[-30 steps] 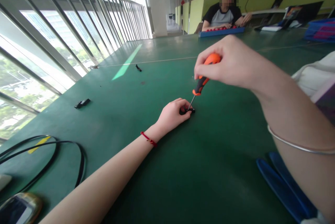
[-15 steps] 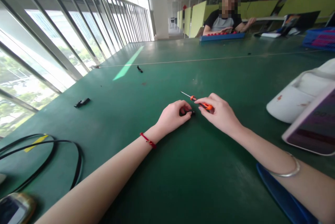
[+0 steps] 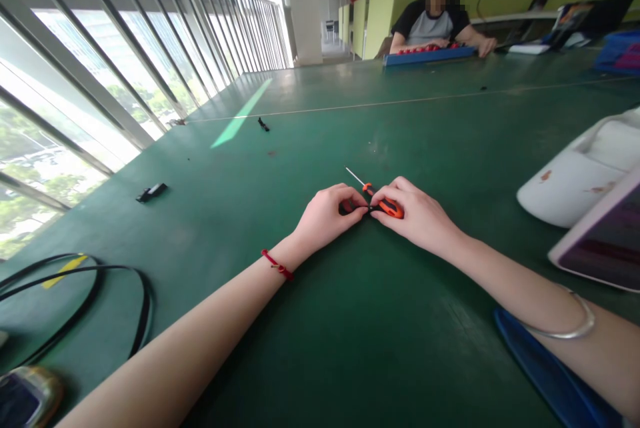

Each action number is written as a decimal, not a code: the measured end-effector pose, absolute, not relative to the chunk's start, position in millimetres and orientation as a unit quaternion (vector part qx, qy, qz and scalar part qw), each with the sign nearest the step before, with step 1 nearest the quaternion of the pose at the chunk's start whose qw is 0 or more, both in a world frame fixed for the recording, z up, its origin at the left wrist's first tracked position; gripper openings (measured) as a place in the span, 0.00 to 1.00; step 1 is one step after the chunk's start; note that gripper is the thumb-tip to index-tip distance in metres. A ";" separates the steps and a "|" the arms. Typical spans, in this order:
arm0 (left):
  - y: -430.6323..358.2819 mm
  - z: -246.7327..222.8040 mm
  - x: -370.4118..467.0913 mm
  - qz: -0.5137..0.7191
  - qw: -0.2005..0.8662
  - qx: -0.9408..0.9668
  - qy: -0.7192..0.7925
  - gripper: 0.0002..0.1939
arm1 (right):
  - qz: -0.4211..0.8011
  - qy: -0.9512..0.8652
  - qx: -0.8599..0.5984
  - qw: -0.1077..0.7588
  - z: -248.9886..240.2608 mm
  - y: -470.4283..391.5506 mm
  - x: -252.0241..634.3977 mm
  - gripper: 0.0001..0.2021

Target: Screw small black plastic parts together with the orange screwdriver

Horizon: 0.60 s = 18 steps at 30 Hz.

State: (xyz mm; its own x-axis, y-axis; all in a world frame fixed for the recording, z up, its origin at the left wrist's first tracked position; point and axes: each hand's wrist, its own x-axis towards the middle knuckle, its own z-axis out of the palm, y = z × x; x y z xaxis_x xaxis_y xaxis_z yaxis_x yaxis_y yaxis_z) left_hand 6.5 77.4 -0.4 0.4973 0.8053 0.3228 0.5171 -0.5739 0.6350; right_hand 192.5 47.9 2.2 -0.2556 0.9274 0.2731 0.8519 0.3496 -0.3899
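My left hand point(image 3: 333, 211) is closed in a pinch on a small black part point(image 3: 346, 207), mostly covered by the fingers, just above the green table point(image 3: 310, 321). Against its fingertips comes my right hand point(image 3: 413, 209), wrapped round an orange-and-black screwdriver point(image 3: 391, 208). The screwdriver's thin metal shaft points away to the upper left, clear of the black part. My right thumb and fingertip meet at the part's end; whether they grip it, I cannot tell.
Small black pieces point(image 3: 153, 192) point(image 3: 263, 125) lie to the left and farther back. A black cable point(image 3: 145, 308) loops at left. A white device point(image 3: 565, 181) and a framed screen point(image 3: 600, 235) stand at right. Across the table sits a person point(image 3: 433, 25) behind a blue tray point(image 3: 430, 57).
My right hand has closed in on the left one, so the fingertips now meet at the black part. The screwdriver has turned slightly steeper. The person opposite has lowered a hand to the table.
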 end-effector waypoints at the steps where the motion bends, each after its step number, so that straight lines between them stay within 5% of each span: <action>1: 77.5 -0.5 6.4 0.307 0.233 0.834 0.395 0.07 | 0.083 -0.788 -0.564 0.233 2.2 48.2 192.6 0.08; 18: 78.0 1.0 7.2 0.333 0.169 0.833 0.407 0.06 | 0.075 -0.780 -0.574 0.237 2.4 48.1 188.8 0.08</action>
State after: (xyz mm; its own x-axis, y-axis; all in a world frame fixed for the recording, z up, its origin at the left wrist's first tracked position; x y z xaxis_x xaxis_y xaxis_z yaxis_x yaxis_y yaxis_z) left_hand 7.2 78.0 1.0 0.4462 0.7915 0.4176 0.5659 -0.6110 0.5535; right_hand 188.8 48.1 2.4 -0.2288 0.9310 0.2843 0.8600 0.3302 -0.3890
